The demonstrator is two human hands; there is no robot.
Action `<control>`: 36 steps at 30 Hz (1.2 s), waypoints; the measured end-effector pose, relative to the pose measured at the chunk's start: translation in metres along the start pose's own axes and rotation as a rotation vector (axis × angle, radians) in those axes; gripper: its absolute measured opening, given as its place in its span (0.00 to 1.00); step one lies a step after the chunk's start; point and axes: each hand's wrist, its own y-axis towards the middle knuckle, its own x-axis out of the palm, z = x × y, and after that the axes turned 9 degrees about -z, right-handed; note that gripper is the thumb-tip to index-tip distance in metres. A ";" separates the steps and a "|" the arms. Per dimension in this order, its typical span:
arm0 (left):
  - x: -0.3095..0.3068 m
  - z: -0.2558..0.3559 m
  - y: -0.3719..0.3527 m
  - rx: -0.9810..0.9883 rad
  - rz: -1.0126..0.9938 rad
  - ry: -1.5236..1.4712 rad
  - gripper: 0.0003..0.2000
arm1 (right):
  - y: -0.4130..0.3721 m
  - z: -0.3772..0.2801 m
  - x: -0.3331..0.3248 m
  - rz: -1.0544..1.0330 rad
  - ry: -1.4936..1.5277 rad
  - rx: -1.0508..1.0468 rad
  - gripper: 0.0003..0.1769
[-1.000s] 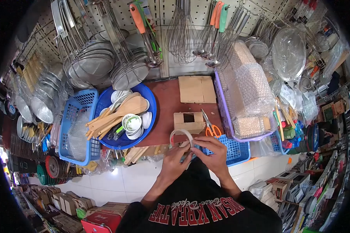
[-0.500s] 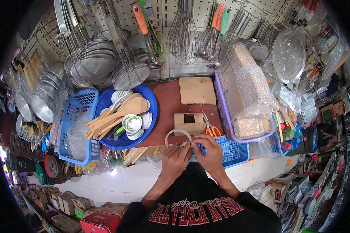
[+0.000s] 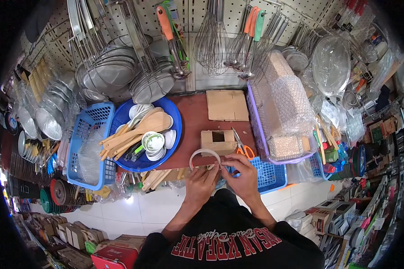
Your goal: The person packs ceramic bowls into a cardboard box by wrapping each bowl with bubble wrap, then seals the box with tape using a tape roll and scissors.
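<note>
A ring-shaped roll of tape (image 3: 205, 151), pale with a pinkish left side, is held up over the front edge of the table. My left hand (image 3: 200, 181) closes on its lower part. With thumb and fingers pinched, my right hand (image 3: 241, 174) meets the roll's right side, close to my left fingertips; the exact pinch point is partly hidden. Just beyond the hands sits a small cardboard box (image 3: 218, 141) with a square opening. Orange-handled scissors (image 3: 243, 146) lie at its right, blades pointing away from me.
A flat cardboard piece (image 3: 227, 105) lies farther back. On the left stand a blue basin (image 3: 178, 130) of wooden spatulas and a blue basket (image 3: 107, 168). A purple basket (image 3: 261, 139) of bubble-wrapped boxes stands right, near a low blue basket (image 3: 274, 174). Whisks (image 3: 212, 49) and strainers hang behind.
Both hands stay nearly in place at the roll of tape, with only a slight shift of the fingers and the ring. Everything on the table stays put.
</note>
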 end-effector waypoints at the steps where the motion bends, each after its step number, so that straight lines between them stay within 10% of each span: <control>1: -0.001 0.002 0.000 -0.015 -0.013 -0.013 0.18 | 0.000 0.000 0.000 0.001 0.005 0.005 0.12; 17: 0.001 0.001 -0.006 -0.008 -0.056 -0.014 0.19 | 0.001 -0.001 0.006 0.015 -0.166 -0.025 0.09; 29: 0.010 0.001 -0.007 -0.332 -0.093 -0.626 0.18 | 0.011 0.009 -0.012 -0.092 0.145 0.031 0.12; 36: 0.013 -0.001 -0.002 -0.138 -0.015 -0.326 0.16 | 0.007 0.010 -0.006 -0.084 0.198 0.065 0.09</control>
